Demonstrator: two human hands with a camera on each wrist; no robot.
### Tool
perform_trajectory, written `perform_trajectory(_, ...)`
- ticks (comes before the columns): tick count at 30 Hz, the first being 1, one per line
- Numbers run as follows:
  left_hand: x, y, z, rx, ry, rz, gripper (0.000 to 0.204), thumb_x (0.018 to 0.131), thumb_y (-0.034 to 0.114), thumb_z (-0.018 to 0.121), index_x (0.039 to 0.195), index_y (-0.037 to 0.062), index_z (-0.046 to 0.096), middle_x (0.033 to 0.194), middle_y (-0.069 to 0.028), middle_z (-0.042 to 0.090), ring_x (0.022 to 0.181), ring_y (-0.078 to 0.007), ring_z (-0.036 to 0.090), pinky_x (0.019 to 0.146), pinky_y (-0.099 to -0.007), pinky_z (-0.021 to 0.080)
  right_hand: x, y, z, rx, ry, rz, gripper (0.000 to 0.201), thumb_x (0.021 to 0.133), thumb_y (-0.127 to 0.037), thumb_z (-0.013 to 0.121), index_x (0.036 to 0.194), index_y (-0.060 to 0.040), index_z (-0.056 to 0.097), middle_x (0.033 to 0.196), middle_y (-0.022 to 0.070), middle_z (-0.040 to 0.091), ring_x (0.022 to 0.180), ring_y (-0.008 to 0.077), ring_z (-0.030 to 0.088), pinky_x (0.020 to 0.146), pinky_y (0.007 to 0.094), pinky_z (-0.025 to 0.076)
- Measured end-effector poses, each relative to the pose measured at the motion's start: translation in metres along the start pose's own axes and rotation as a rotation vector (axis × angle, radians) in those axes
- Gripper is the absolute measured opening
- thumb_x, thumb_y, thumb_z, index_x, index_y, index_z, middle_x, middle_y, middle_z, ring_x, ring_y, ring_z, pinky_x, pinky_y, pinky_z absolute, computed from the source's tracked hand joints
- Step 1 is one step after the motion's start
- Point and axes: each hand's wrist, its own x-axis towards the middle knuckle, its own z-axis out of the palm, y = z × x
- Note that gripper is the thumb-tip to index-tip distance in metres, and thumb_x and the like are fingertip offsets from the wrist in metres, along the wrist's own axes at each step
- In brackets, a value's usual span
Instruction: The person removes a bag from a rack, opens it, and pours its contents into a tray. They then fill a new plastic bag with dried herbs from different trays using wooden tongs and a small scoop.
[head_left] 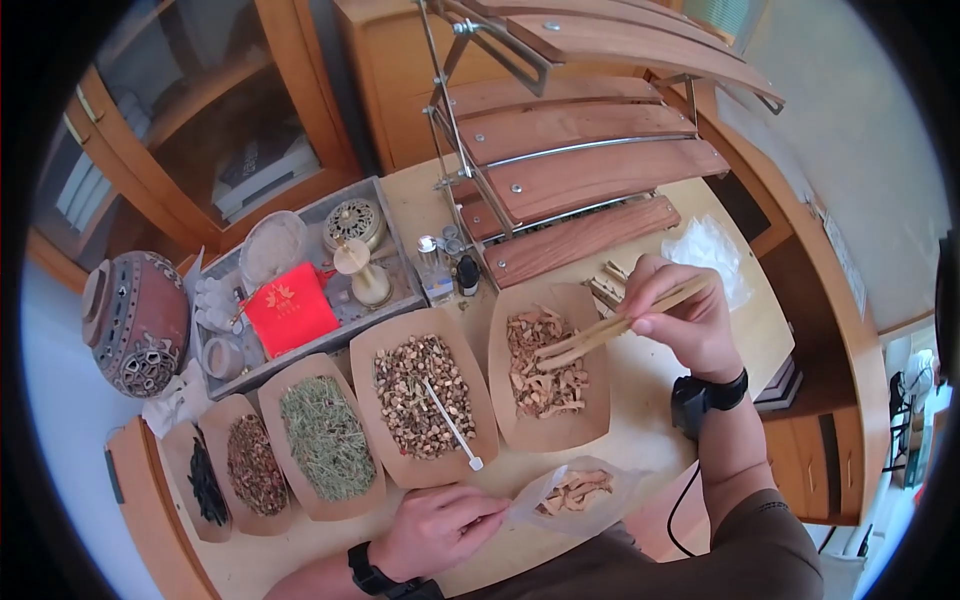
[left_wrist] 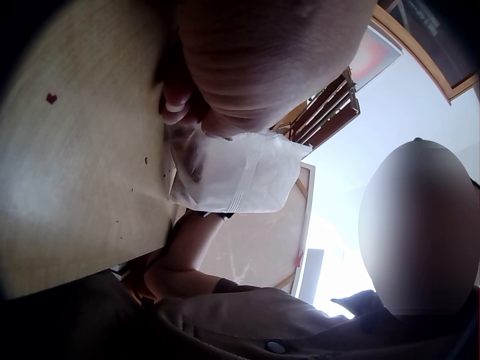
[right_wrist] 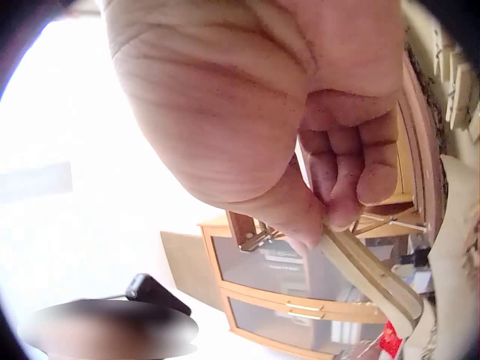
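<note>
My right hand (head_left: pixel 690 318) pinches a pair of wooden tongs (head_left: pixel 665 303) between thumb and fingers. The tongs' tips are over the dried brownish chips (head_left: pixel 545 390) in the rightmost paper tray (head_left: pixel 592 428). In the right wrist view the two flat arms of the tongs (right_wrist: pixel 371 281) lie close together. My left hand (head_left: pixel 440 530) grips the edge of a clear plastic bag (head_left: pixel 622 490) at the table's near side. Pale dried slices (head_left: pixel 575 492) fill the bag's bottom. From the left wrist view the bag (left_wrist: pixel 247 176) hangs from the fingertips.
More paper trays run leftward, holding root pieces (head_left: pixel 420 385) with a small white spoon (head_left: pixel 452 425), green herb (head_left: pixel 325 435), reddish buds (head_left: pixel 257 465) and dark strips (head_left: pixel 207 485). Behind stand a grey tray (head_left: pixel 400 240), a slatted wooden rack (head_left: pixel 590 240) and a crumpled plastic bag (head_left: pixel 712 255).
</note>
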Motion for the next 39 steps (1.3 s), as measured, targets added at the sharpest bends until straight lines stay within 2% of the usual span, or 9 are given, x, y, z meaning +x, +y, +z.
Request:
perform_trajectory(4,-0.003,-0.002,0.001,-0.017,-0.010,-0.015,0.014,0.084,0.003,0.081,0.098,0.0024,0.078,0.087,-0.0081,0.075,0.065,-0.0186,0.069,0.057,-0.0301,0.055,0.001,0.004,0.002,-0.160,-0.086,-0.030,0.011,0.085,-0.001,0.083,0.093,-0.0019,0.076,0.091,0.0063,0.069,0.084,0.0159,0.062,0.077,0.0286,0.047)
perform_trajectory(6,-0.003,-0.002,0.002,-0.017,0.001,-0.008,0.014,0.084,0.003,0.081,0.098,0.0023,0.078,0.087,-0.0080,0.075,0.065,-0.0187,0.069,0.058,-0.0300,0.055,0.001,0.000,0.005,-0.151,-0.112,-0.024,0.012,0.082,-0.001,0.085,0.091,-0.0024,0.077,0.090,0.0063,0.069,0.084,0.0165,0.063,0.076,0.0292,0.047)
perform_trajectory(9,-0.003,-0.002,0.002,-0.015,0.009,-0.003,0.014,0.084,0.004,0.081,0.098,0.0023,0.078,0.088,-0.0076,0.075,0.066,-0.0184,0.069,0.058,-0.0299,0.055,0.000,-0.004,0.002,-0.149,-0.259,-0.019,0.011,0.080,-0.003,0.087,0.087,-0.0029,0.079,0.086,0.0067,0.071,0.082,0.0191,0.064,0.074,0.0308,0.049)
perform_trajectory(12,-0.003,-0.002,0.002,-0.008,0.013,-0.002,0.014,0.085,0.004,0.081,0.098,0.0025,0.078,0.088,-0.0071,0.075,0.066,-0.0178,0.069,0.058,-0.0297,0.055,0.001,-0.010,0.000,-0.157,-0.333,-0.027,0.011,0.080,-0.004,0.087,0.088,-0.0035,0.080,0.088,0.0076,0.071,0.083,0.0194,0.065,0.075,0.0305,0.049)
perform_trajectory(24,-0.005,-0.006,0.005,-0.001,0.008,0.006,0.012,0.086,0.005,0.081,0.097,0.0029,0.078,0.087,-0.0061,0.075,0.066,-0.0169,0.070,0.058,-0.0293,0.055,0.003,-0.009,-0.011,-0.153,-0.447,-0.028,0.011,0.082,-0.001,0.085,0.092,-0.0043,0.082,0.096,0.0097,0.073,0.091,0.0206,0.068,0.079,0.0313,0.052)
perform_trajectory(29,-0.005,-0.005,0.005,-0.002,0.013,0.007,0.011,0.086,0.006,0.081,0.096,0.0027,0.078,0.087,-0.0061,0.075,0.066,-0.0172,0.070,0.058,-0.0295,0.055,0.004,-0.006,-0.012,-0.173,-0.413,-0.018,0.012,0.081,-0.002,0.086,0.092,-0.0043,0.082,0.096,0.0098,0.075,0.087,0.0199,0.069,0.077,0.0306,0.053)
perform_trajectory(31,-0.005,-0.006,0.006,-0.012,0.041,0.011,0.010,0.087,0.010,0.080,0.096,0.0061,0.077,0.083,-0.0057,0.072,0.064,-0.0220,0.068,0.059,-0.0339,0.055,0.003,-0.006,-0.011,-0.184,-0.385,-0.008,0.012,0.080,-0.003,0.087,0.091,-0.0043,0.082,0.096,0.0095,0.075,0.085,0.0197,0.069,0.076,0.0304,0.053)
perform_trajectory(39,-0.005,-0.005,0.006,-0.005,0.040,0.010,0.010,0.087,0.010,0.080,0.095,0.0061,0.077,0.082,-0.0059,0.072,0.065,-0.0222,0.068,0.058,-0.0335,0.055,0.001,-0.003,-0.010,-0.214,-0.261,-0.031,0.014,0.079,-0.005,0.089,0.092,-0.0040,0.082,0.089,0.0079,0.074,0.082,0.0188,0.068,0.073,0.0297,0.051)
